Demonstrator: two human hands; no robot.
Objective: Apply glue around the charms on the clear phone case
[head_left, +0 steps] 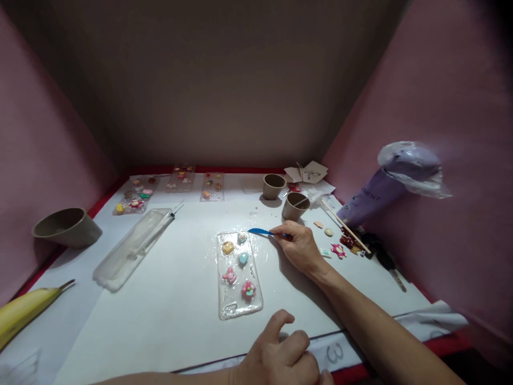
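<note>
In my right hand [298, 246] is a slim blue plastic knife [259, 231], pinched between the fingers. Its blade points left, by the top right corner of a clear phone case [236, 306]. This case lies flat, coated with something glossy. On it sit a yellow charm [228, 247], a blue heart charm [243, 259], a pink animal charm [230, 276] and a pink flower-like charm [248, 290]. My left hand [280, 350] rests at the near edge, below the case, holding nothing visible. Its index finger is apart from the others, which are loosely curled.
Several decorated clear cases [212, 187] lie at the back. Left are a plain clear case [134, 251], a brown pot [66, 227] and a banana [28, 310]. Right are two brown pots, one holding a stick [298, 203], loose charms [339, 250] and a purple bag [372, 195].
</note>
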